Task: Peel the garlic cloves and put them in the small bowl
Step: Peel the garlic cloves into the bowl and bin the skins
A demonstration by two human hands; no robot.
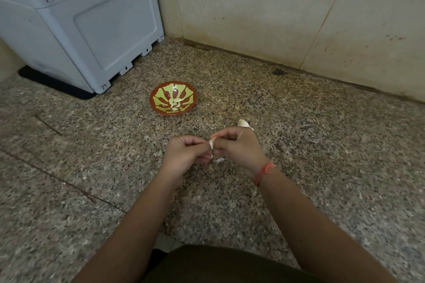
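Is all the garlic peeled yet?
Not yet. A few peeled cloves lie in the small bowl. The left hand and right hand pinch one garlic clove between them. Another white garlic piece lies beyond the right hand, so more may be left.

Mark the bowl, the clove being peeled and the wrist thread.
bowl (161,96), head view, bare inner wall on its left side.
clove (211,143), head view, the pale tip in view.
thread (266,169), head view, middle of the orange band.

One round red-brown bowl with a yellow-green pattern (159,95); about three peeled cloves (175,104) in it, count uncertain; one pale garlic clove (211,142); two hands, left hand (184,154) and right hand (239,147); one grey plastic box (92,25).
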